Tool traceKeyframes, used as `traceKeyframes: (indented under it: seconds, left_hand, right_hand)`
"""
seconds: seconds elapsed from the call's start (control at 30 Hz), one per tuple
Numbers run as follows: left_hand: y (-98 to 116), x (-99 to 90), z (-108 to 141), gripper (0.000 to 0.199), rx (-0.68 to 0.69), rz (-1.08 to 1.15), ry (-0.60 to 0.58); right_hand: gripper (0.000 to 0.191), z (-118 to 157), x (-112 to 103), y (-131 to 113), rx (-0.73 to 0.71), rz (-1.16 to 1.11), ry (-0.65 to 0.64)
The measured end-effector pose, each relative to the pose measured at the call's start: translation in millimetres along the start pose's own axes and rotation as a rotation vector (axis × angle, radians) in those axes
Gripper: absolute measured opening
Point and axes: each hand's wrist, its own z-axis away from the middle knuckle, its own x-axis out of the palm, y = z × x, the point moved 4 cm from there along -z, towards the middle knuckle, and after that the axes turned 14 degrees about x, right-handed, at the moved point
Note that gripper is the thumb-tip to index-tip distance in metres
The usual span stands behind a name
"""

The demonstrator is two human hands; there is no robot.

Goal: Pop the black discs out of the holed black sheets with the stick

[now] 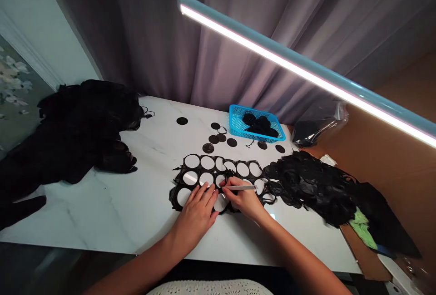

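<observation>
Setting consistent with a small textile workroom, possibly in a home: marble-patterned surface [112, 208], heaped black fabric [78, 127], cut black discs [208, 148], tube light [289, 56] overhead, drawn curtain [163, 36] behind, floral wall panel [13, 86] at left.

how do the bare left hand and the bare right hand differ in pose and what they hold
The left hand rests palm down with fingers extended, while the right hand is curled. The left hand shows nothing in its grasp; the right hand grips a thin, pale, flat tool. Both are at the black material with round cutouts.
</observation>
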Motion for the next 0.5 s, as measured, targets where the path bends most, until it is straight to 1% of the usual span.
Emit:
traceKeyframes:
  seconds: [0.1, 0.33, 0.5]
  left_hand:
    - [0.3, -1.2, -0.4, 0.045, -0.015, 0.002, -0.003]
    - [0.6, -1.4, -1.7, 0.043, -0.031, -0.002, -0.035]
    - [0.6, -2.3, -1.7, 0.042, -0.023, -0.007, -0.036]
  right_hand:
    - [0.020, 1.2, -3.6, -0.5, 0.000, 0.021, 0.022]
    - [0.019, 0.9, -3.1, -0.1, -0.027, 0.056, 0.014]
    - [0.015, 0.7, -2.2, -2.8, -0.081, 0.231, 0.043]
